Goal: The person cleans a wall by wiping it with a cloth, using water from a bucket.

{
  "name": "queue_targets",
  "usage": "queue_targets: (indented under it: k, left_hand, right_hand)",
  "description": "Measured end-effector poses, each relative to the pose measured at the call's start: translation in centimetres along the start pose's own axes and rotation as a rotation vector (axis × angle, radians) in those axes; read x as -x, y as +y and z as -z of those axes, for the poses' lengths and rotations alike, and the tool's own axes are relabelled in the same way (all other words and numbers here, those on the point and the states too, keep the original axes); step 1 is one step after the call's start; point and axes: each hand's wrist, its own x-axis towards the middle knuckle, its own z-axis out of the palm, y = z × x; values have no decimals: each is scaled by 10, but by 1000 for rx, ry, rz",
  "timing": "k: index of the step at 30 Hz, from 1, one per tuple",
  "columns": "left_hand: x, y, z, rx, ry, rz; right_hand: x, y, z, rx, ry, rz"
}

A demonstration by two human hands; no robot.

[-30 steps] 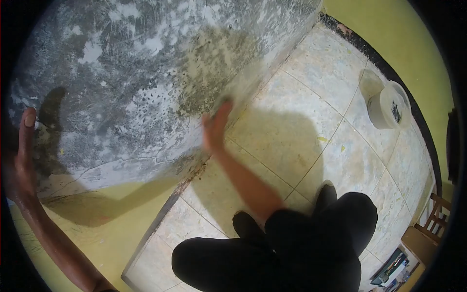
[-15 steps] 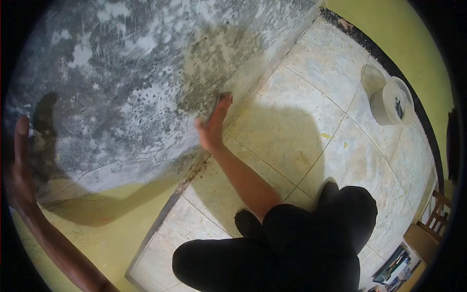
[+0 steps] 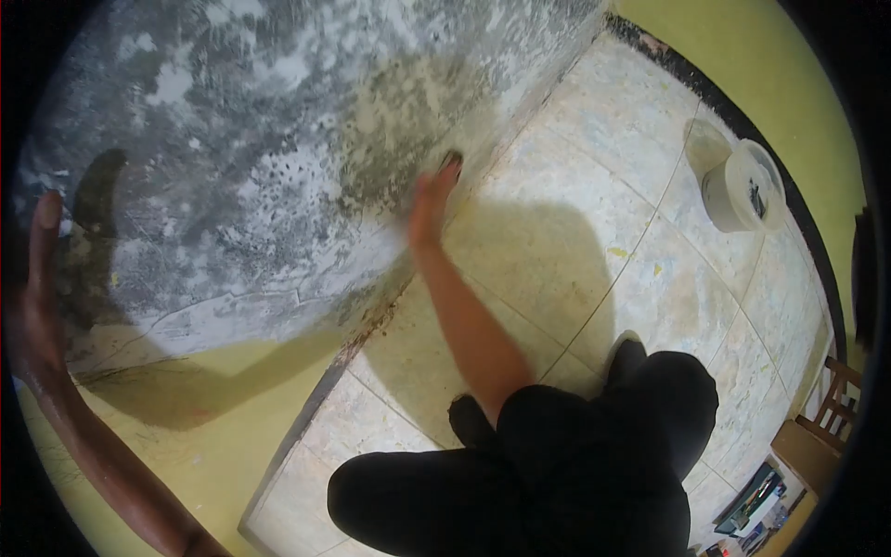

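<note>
My right hand (image 3: 430, 206) lies along the lower part of the patchy grey-and-white wall (image 3: 232, 167), close to the edge where it meets the floor. A thin dark piece (image 3: 452, 160), like sandpaper, shows at its fingertips; most of it is hidden under the hand, which is slightly blurred. At the far left, my left hand (image 3: 39, 288) is held against or near the same wall with its thumb stretched up. Its other fingers fade into the dark rim of the view.
A translucent plastic tub (image 3: 733, 197) with dark contents stands on the tiled floor (image 3: 594, 130) by the black skirting (image 3: 691, 74). My bent legs (image 3: 529, 464) in dark trousers fill the lower middle. A wooden chair (image 3: 832, 408) and assorted items (image 3: 756, 506) are at lower right.
My right hand has slid a little up and to the right along the wall, with the thin dark piece at its fingertips. The left hand stays in much the same place.
</note>
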Motion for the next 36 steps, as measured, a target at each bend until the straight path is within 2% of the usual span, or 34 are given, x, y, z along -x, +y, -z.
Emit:
queue_targets:
  k: [3,4,6,7,10,11,12,14,16,19,21,22,23,26,28,30,33,35,36]
  left_hand:
    - [4,0,-1,2,13,11]
    - [4,0,-1,0,12,7]
    - [4,0,-3,5,8,9]
    - [4,-1,-3,2,11,6]
    - [2,0,-1,5,11,6]
    - [2,0,-1,8,6,8]
    - [1,0,-1,4,4,11]
    - [2,1,-1,8,5,23]
    - [3,1,-2,4,6,23]
    - [3,-1,-2,-5,9,19]
    - [2,-1,0,-13,14,14]
    - [3,-1,0,-12,13,19]
    - [3,0,1,-12,12,26]
    - [1,3,3,-12,11,31]
    - [3,3,2,-7,15,46]
    - [2,3,2,-15,19,45]
    - [2,4,2,-19,28,38]
    - [1,5,4,-20,35,35]
    - [2,6,5,-21,32,41]
  right_hand:
    - [113,26,-32,370,-58,259]
    - [121,25,-29,370,-51,254]
    - [126,21,-21,336,-170,460]
    - [97,25,-21,416,-91,353]
    - [-28,20,20,251,-20,105]
    - [-50,13,32,140,-23,1]
    - [-36,24,26,144,-30,0]
    - [15,53,4,315,-55,240]
    - [113,43,-17,279,-202,543]
    - [117,14,-15,314,-218,430]
    - [56,26,-14,360,-82,337]
    - [11,21,-6,331,-2,202]
    - [-25,12,8,-27,18,82]
    - [-19,1,11,69,20,59]
    - [65,24,-13,216,-69,197]
    - [140,20,-25,269,-220,403]
    - [80,40,-20,377,-84,351]
    - [-30,11,12,276,-3,58]
    - [-59,-1,25,192,4,10]
